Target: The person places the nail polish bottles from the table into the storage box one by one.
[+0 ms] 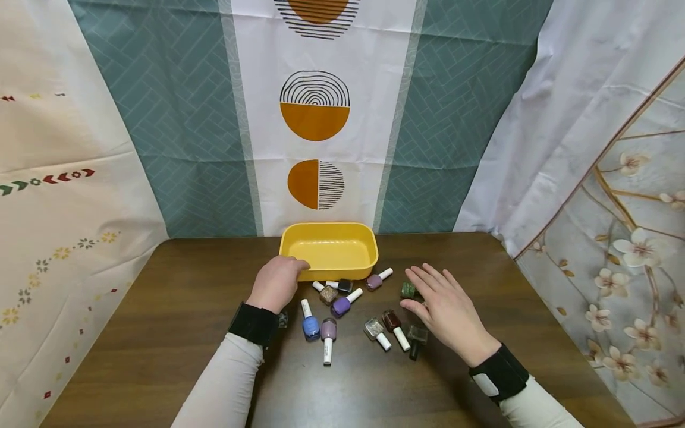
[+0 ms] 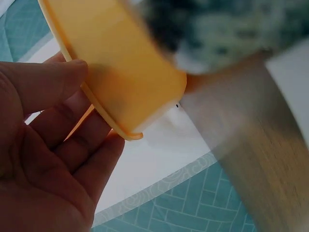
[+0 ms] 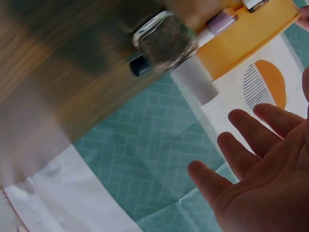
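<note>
My left hand (image 1: 275, 284) grips the front left rim of a yellow plastic tray (image 1: 326, 257), thumb on one side and fingers on the other in the left wrist view. Spread and holding nothing, my right hand (image 1: 446, 309) is above the right part of the table, its fingertips beside a green nail polish bottle (image 1: 408, 290). Under its thumb side lie a dark red bottle (image 1: 391, 320), a silver glitter bottle (image 1: 373, 327) and a black-capped bottle (image 1: 417, 335). Between the hands are blue (image 1: 311, 328), mauve (image 1: 329, 329) and purple (image 1: 340, 307) bottles.
Against the tray's front lie a gold glitter bottle (image 1: 328, 295), a black bottle (image 1: 345, 286) and another mauve one (image 1: 374, 282). A dark bottle (image 1: 282, 320) shows partly beside my left wrist. Patterned cloth (image 1: 316, 196) hangs behind the wooden table (image 1: 203, 279).
</note>
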A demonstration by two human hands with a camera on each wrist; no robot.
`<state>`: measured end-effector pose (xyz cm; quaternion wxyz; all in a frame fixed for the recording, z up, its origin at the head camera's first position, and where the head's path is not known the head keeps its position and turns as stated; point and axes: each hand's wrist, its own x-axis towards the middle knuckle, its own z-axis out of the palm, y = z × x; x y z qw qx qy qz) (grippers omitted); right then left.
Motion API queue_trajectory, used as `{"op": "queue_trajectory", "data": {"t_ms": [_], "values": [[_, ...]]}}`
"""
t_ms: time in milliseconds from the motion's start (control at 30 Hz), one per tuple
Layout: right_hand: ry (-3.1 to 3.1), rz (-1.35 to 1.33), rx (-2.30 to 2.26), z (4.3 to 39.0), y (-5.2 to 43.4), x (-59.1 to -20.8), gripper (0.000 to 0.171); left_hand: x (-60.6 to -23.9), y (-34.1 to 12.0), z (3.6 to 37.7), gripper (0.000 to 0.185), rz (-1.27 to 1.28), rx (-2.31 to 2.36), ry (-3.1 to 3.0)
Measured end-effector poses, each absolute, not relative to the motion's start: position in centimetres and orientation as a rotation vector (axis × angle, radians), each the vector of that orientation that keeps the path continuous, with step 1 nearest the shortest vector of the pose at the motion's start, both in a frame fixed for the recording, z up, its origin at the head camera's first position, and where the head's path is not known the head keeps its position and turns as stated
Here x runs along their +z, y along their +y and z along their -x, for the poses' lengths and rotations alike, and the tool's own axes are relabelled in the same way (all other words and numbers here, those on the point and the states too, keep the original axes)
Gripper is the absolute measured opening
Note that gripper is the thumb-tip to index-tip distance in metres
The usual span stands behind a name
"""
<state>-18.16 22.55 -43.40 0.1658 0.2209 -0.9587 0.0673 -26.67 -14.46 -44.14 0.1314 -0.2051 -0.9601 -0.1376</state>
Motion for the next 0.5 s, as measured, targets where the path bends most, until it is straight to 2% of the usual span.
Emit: {"op": "queue_trajectory", "data": {"t_ms": [267, 500], "values": [[-2.714, -0.641, 0.174, 18.4, 24.2, -42.7, 0.067, -43.9, -14.7, 26.8, 0.026, 0.575, -0.414, -2.822], [-2.666, -0.667, 0.152, 18.5, 25.2, -41.8, 0.051, -43.8, -14.7, 26.8, 0.029, 0.574, -0.417, -2.839]]}}
